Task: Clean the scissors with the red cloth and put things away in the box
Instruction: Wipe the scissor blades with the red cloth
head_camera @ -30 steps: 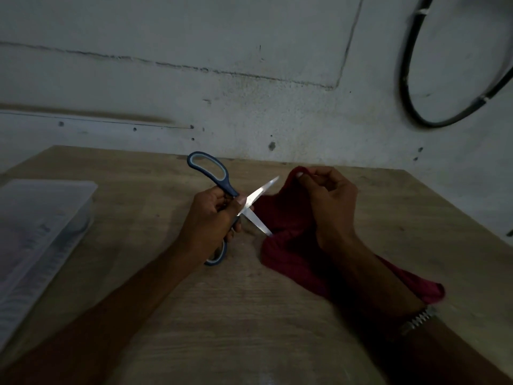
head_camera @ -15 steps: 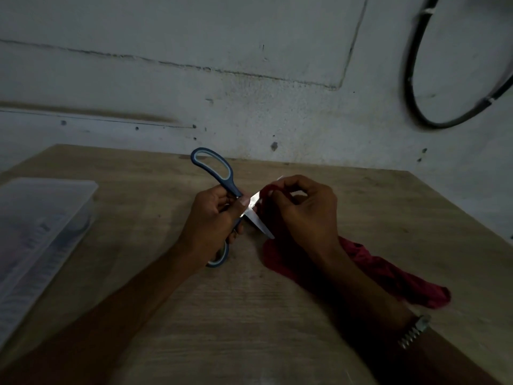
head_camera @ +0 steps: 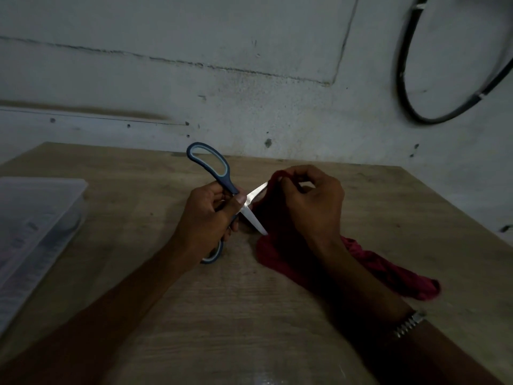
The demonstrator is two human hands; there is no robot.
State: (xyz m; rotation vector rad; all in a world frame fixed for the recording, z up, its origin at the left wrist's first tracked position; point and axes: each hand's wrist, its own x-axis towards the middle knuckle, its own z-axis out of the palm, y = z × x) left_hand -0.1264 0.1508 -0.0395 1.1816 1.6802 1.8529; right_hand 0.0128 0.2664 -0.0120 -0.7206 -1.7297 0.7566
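My left hand grips the blue-handled scissors near the pivot, blades spread open and pointing right. One handle loop sticks up toward the wall, the other shows below my palm. My right hand pinches the red cloth around the tip of the upper blade. The lower blade's tip touches the cloth near the table. The rest of the cloth trails right under my right wrist across the wooden table.
A clear plastic box with its lid on sits at the table's left edge. A grey wall stands close behind the table, with a black cable loop hanging at the upper right. A metal watch is on my right wrist.
My right hand moved left from the bunched cloth onto the upper blade, then slid outward toward its tip. The cloth's tail stretched out to the right. The left hand stayed put.
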